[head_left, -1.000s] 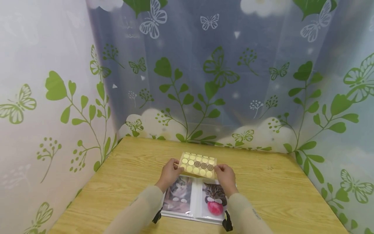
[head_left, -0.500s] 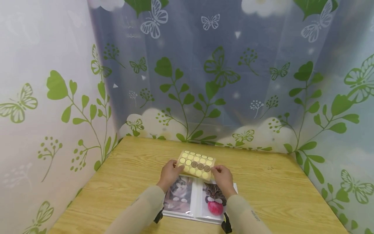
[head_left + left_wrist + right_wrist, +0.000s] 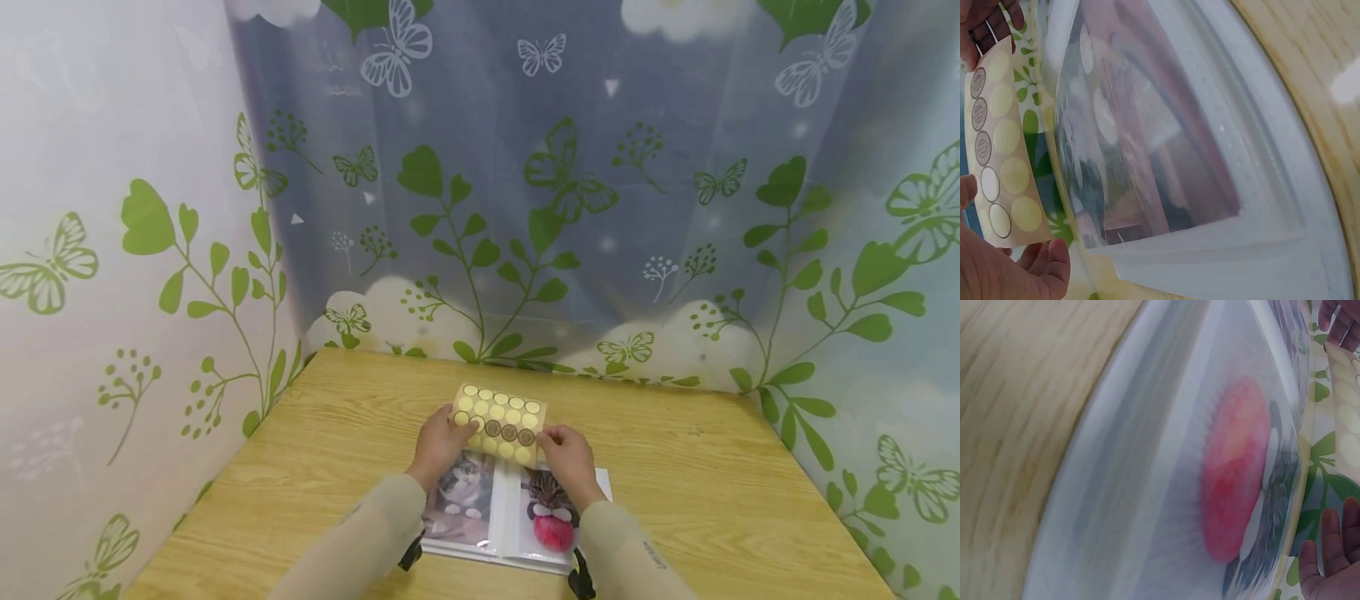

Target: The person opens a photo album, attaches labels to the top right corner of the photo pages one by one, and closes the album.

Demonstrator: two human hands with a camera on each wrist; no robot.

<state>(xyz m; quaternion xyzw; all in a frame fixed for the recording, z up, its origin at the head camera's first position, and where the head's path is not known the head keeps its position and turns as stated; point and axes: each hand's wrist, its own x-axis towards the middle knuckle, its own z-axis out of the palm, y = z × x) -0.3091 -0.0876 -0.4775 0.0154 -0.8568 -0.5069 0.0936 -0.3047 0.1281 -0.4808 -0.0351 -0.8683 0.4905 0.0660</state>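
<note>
A sheet of round yellow stickers (image 3: 498, 408), a few of them brown with dark rings, is held up over the far edge of an open photo album (image 3: 504, 521). My left hand (image 3: 438, 442) grips its left edge, thumb on the front face and fingers behind. At the opposite edge my right hand (image 3: 567, 458) pinches the lower right corner between thumb and forefinger. In the left wrist view the sticker sheet (image 3: 1004, 144) spans the space between both hands. The right wrist view catches the right fingers (image 3: 1332, 540) extended below the sheet, with the thumb out of frame.
The album lies on a wood-grain table (image 3: 337, 417), showing a cat photo (image 3: 459, 496) on its left page and a cat with a pink ball (image 3: 553, 532) on its right. Curtains (image 3: 480, 208) printed with leaves and butterflies enclose the table's back and sides.
Both hands have shifted the sticker sheet slightly left, and it now overlaps the album's far edge more. The left thumb reaches further onto its face. The album stays in place.
</note>
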